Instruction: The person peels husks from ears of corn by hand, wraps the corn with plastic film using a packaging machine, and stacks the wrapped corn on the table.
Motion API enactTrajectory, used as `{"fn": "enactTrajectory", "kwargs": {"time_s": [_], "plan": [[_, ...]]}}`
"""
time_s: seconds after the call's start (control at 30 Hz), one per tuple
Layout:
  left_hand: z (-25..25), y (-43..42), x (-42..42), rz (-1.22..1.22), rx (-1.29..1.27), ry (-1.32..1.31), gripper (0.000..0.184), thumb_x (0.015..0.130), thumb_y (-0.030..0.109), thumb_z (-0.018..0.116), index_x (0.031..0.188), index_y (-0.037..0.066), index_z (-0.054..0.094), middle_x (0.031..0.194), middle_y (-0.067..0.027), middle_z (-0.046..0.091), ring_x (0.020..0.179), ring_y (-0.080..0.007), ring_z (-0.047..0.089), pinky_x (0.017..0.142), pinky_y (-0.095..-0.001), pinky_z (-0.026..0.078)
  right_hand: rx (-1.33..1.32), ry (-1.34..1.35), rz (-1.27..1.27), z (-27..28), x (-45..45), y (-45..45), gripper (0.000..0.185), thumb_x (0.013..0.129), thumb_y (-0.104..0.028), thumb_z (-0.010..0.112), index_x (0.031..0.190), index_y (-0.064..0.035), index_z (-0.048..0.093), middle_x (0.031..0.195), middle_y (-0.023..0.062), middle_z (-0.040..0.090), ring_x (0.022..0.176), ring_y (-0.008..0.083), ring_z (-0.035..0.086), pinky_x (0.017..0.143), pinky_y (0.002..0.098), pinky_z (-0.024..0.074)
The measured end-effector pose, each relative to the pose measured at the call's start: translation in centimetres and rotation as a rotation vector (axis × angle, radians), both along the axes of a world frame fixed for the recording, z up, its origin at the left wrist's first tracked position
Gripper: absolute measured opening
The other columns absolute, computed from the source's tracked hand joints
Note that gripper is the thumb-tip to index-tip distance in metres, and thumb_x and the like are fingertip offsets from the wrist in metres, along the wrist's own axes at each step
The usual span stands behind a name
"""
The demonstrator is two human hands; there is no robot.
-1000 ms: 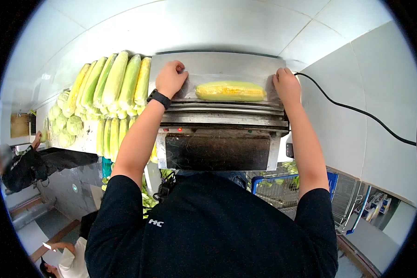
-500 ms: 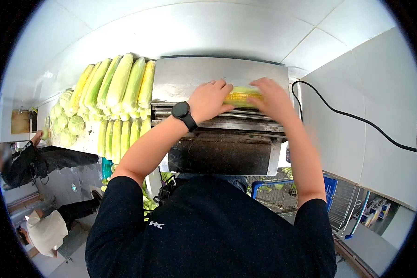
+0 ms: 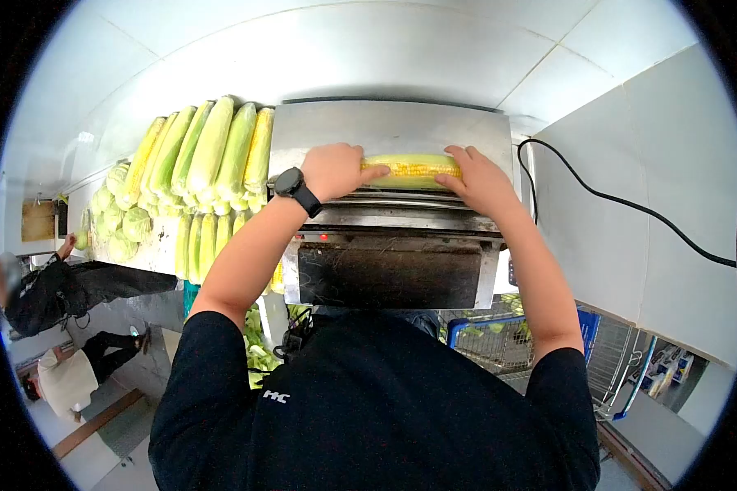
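An ear of corn (image 3: 409, 170) with pale green husk and a strip of yellow kernels lies crosswise on the metal plate of a wrapping machine (image 3: 401, 123). My left hand (image 3: 334, 170), below a black watch, grips its left end with the thumb along the front. At the right end my right hand (image 3: 477, 178) holds it between thumb and fingers. Just in front of the corn run the machine's metal rollers, with a dark panel (image 3: 389, 277) nearer to me and small red lights at its left.
Wrapped corn ears (image 3: 213, 151) lie in two rows to the left, beside round green vegetables (image 3: 119, 217). A black cable (image 3: 622, 200) runs along the right. Below stands a blue-edged cart (image 3: 491, 340). Two other people are at the far left, one touching a green item.
Both hands have come inward from the plate's sides onto the corn and now hold its ends. The corn sits slightly nearer the rollers. A person at lower left has moved.
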State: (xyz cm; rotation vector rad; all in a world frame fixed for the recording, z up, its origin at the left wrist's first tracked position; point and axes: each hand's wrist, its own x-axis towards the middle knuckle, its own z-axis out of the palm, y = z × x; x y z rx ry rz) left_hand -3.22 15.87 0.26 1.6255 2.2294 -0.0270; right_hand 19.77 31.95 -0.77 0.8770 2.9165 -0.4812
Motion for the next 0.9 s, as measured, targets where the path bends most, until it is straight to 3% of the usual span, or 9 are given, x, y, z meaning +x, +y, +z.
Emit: {"fn": "enactTrajectory", "kwargs": {"time_s": [0.07,0.1,0.17,0.2,0.23,0.33,0.47,0.9], "plan": [[0.3,-0.3,0.1,-0.007,0.089,0.146,0.060,0.090,0.059,0.056,0.105,0.001,0.064,0.097,-0.0179,0.065,0.093,-0.0367,0.064,0.079,-0.0465,0.053,-0.062,-0.009,-0.026,-0.2,0.8,0.4,0.068,0.089,-0.059,0.059,0.133,-0.0072,0.054,0.114,0.0175,0.059,0.104,0.0353,0.061,0.086,0.0458,0.0529],[0.1,-0.3,0.5,-0.007,0.091,0.146,0.060,0.090,0.059,0.056,0.105,0.001,0.064,0.097,-0.0179,0.065,0.093,-0.0367,0.064,0.079,-0.0465,0.053,0.067,0.056,-0.040,-0.4,1.1,0.8,0.068,0.088,-0.058,0.060,0.134,-0.0074,0.053,0.116,0.0175,0.059,0.105,0.0354,0.061,0.088,0.0460,0.0522],[-0.5,-0.5,1.7,-0.160,0.379,-0.038,0.062,0.088,0.057,0.060,0.116,0.001,0.059,0.106,-0.0180,0.061,0.096,-0.0370,0.063,0.081,-0.0454,0.053,0.193,0.123,-0.046,0.2,0.7,0.4,0.069,0.087,-0.056,0.062,0.135,-0.0077,0.052,0.117,0.0175,0.059,0.106,0.0355,0.060,0.089,0.0462,0.0515],[-0.9,-0.6,2.5,-0.194,0.316,-0.042,0.066,0.083,0.052,0.069,0.124,0.002,0.053,0.111,-0.0176,0.058,0.101,-0.0359,0.061,0.083,-0.0436,0.052,0.086,0.119,0.034,0.5,0.6,-0.2,0.066,0.087,-0.051,0.066,0.134,-0.0074,0.051,0.117,0.0172,0.059,0.108,0.0353,0.059,0.091,0.0454,0.0499],[-1.3,-0.6,2.8,-0.194,0.312,-0.044,0.066,0.083,0.052,0.069,0.124,0.002,0.053,0.111,-0.0176,0.058,0.101,-0.0359,0.061,0.083,-0.0436,0.052,-0.020,0.115,0.110,0.9,0.4,-0.8,0.065,0.086,-0.046,0.069,0.134,-0.0071,0.050,0.117,0.0170,0.059,0.109,0.0351,0.058,0.093,0.0445,0.0483],[-2.5,-0.1,3.2,-0.189,0.355,0.009,0.069,0.075,0.042,0.079,0.123,0.002,0.051,0.108,-0.0156,0.058,0.104,-0.0344,0.059,0.084,-0.0418,0.052,0.084,0.125,0.176,-0.9,-0.6,-1.3,0.066,0.081,-0.045,0.074,0.131,-0.0072,0.052,0.113,0.0168,0.059,0.107,0.0353,0.058,0.091,0.0440,0.0489],[-3.0,0.4,2.6,-0.201,0.373,-0.016,0.058,0.078,0.044,0.075,0.114,0.004,0.053,0.107,-0.0137,0.059,0.103,-0.0339,0.059,0.083,-0.0427,0.052,0.083,0.106,0.222,-1.5,-1.2,-0.4,0.066,0.079,-0.046,0.076,0.126,-0.0066,0.053,0.108,0.0156,0.060,0.103,0.0359,0.059,0.089,0.0433,0.0496],[0.5,-7.8,7.6,-0.229,0.285,-0.254,0.060,0.080,0.048,0.074,0.112,0.002,0.051,0.102,-0.0192,0.062,0.096,-0.0381,0.062,0.081,-0.0460,0.051,-0.213,0.047,0.172,3.9,5.7,-8.5,0.064,0.079,-0.043,0.077,0.123,-0.0036,0.053,0.109,0.0185,0.064,0.104,0.0372,0.061,0.087,0.0466,0.0492]]}}
